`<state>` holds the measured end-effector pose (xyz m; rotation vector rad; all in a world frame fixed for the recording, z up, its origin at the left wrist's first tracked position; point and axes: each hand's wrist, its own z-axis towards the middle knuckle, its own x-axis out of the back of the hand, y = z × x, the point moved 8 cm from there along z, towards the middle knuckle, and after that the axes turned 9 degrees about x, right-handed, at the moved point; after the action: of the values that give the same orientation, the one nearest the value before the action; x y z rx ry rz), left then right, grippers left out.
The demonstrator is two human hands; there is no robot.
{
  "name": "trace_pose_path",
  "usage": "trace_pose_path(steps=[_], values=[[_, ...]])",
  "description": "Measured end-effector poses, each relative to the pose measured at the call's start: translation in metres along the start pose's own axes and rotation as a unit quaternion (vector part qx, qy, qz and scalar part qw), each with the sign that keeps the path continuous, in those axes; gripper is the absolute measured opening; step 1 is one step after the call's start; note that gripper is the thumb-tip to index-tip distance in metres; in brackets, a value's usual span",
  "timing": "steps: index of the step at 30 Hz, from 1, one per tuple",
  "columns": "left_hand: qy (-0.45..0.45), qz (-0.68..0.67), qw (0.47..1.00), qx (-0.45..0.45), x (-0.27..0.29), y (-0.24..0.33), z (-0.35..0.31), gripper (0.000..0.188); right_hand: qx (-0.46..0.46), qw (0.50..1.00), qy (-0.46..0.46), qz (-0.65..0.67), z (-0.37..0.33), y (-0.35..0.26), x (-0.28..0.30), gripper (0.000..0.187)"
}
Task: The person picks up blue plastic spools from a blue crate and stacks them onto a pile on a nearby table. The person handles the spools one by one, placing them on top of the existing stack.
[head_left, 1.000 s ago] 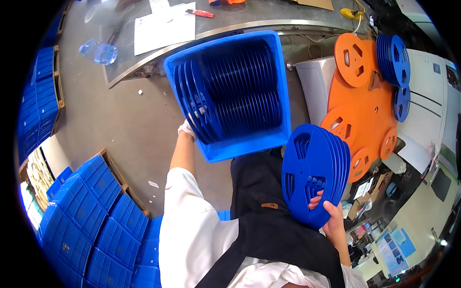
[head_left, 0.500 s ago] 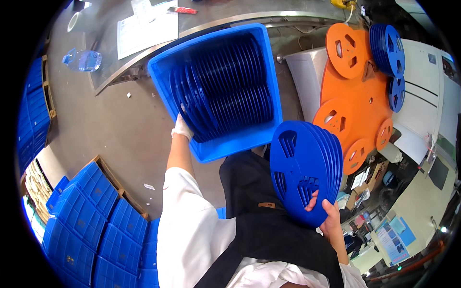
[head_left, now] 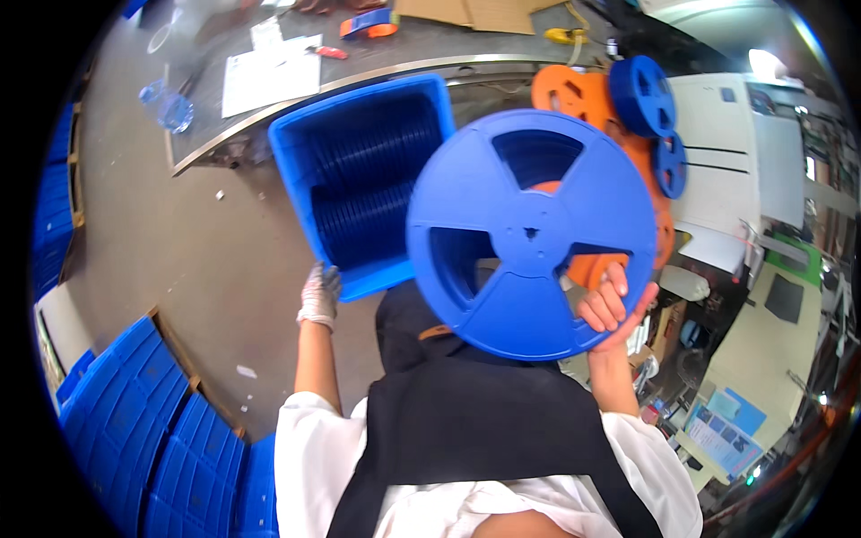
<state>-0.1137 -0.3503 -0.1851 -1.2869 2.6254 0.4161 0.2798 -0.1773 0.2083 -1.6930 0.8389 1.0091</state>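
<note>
My right hand [head_left: 613, 307] grips a stack of large blue plastic reels [head_left: 531, 231] by the lower right rim, its flat face turned up toward the camera. My left hand [head_left: 319, 293], in a light glove, holds the near left corner of a blue plastic crate [head_left: 305, 170]. The crate is tilted and holds rows of blue reels [head_left: 377, 188] standing on edge. The reel stack covers the crate's right side.
Orange reels [head_left: 574, 90] and smaller blue reels [head_left: 644, 94] stand to the right by a white cabinet [head_left: 726, 179]. A metal-edged table [head_left: 359, 54] with papers, tape and a water bottle runs behind. Stacked blue crates [head_left: 152, 430] sit on the floor at lower left.
My right hand has lifted the blue reels up and leftward, closer to the camera, so their flat face now fills the middle. The crate has shifted right and further away.
</note>
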Motion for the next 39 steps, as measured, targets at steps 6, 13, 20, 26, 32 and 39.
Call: trace_pose_path(steps=[6,13,20,26,32,39], values=[[-0.009,0.042,0.977,-0.208,-0.088,0.070,-0.085,0.056,-0.010,0.994,-0.082,0.071,-0.013,0.001,-0.029,0.048],[0.093,0.536,0.471,-0.694,-0.308,0.078,-0.313,0.055,-0.077,0.986,-0.146,0.036,-0.015,0.011,-0.045,0.050],[-0.051,0.599,0.482,-0.637,-0.399,0.024,-0.323,0.061,-0.129,0.974,-0.185,-0.003,-0.002,0.007,-0.056,0.052],[-0.110,0.582,0.449,-0.669,-0.423,-0.019,-0.328,0.064,-0.120,0.976,-0.183,-0.001,0.012,-0.018,-0.048,0.052],[0.147,0.578,0.550,-0.585,-0.329,0.052,-0.184,0.048,-0.106,0.984,-0.144,0.003,0.025,-0.021,-0.054,0.050],[-0.011,0.525,0.752,-0.399,-0.335,0.026,-0.239,0.057,-0.072,0.979,-0.139,-0.130,0.036,0.005,-0.067,0.051]])
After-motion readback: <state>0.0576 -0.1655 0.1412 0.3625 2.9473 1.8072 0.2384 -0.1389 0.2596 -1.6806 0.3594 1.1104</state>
